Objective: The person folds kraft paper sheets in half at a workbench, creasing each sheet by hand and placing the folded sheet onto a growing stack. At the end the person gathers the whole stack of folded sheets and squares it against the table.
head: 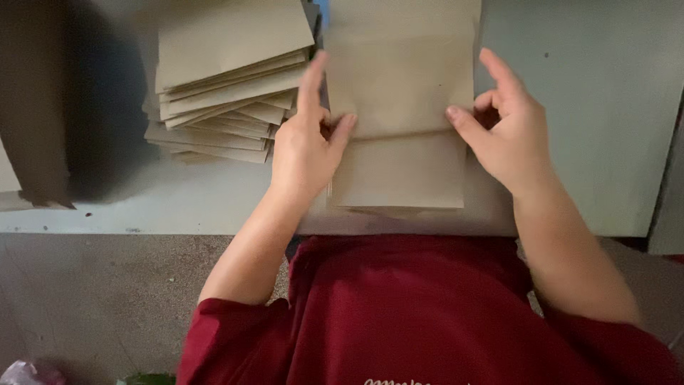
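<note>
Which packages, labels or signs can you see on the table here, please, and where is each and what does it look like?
Brown paper bag: flat on the pale table before the person, rectangular, plain, creased across its middle; left hand and right hand at its side edges.
Stack of paper bags: left of it, flat, brown, loosely fanned.
No labels, signs or screens in view.

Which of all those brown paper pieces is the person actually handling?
The single brown sheet lying flat directly in front of them, with the left hand and right hand on its side edges. The others sit untouched in a fanned stack to its left.
</note>
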